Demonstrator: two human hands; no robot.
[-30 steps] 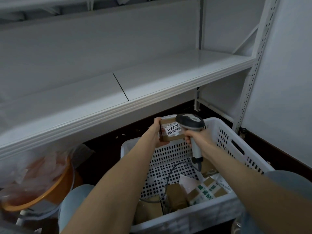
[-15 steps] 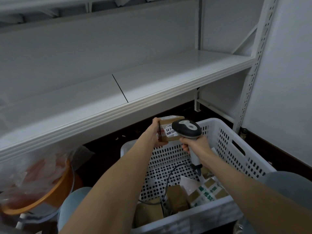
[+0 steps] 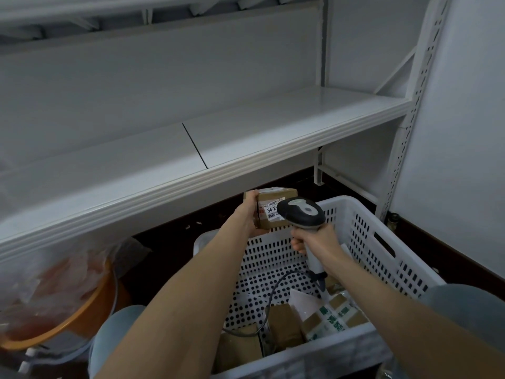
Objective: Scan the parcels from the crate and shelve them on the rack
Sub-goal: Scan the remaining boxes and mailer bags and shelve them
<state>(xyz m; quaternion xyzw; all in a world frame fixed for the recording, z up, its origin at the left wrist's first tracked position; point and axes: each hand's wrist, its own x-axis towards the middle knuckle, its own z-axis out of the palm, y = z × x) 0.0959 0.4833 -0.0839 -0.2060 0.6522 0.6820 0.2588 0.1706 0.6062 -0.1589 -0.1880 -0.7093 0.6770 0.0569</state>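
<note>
Our left hand (image 3: 247,218) grips a small cardboard parcel (image 3: 273,207) above the white crate (image 3: 382,242). Our right hand (image 3: 317,239) holds the scanner (image 3: 302,213) just before its label.

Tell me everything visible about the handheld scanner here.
The scanner is a pistol-shaped plastic unit with a dark head, a light grey top panel and a pale handle. The right hand grips the handle, and the head is aimed at the label of the parcel held by the left hand. A dark cable runs from the handle's base into the crate.
</note>
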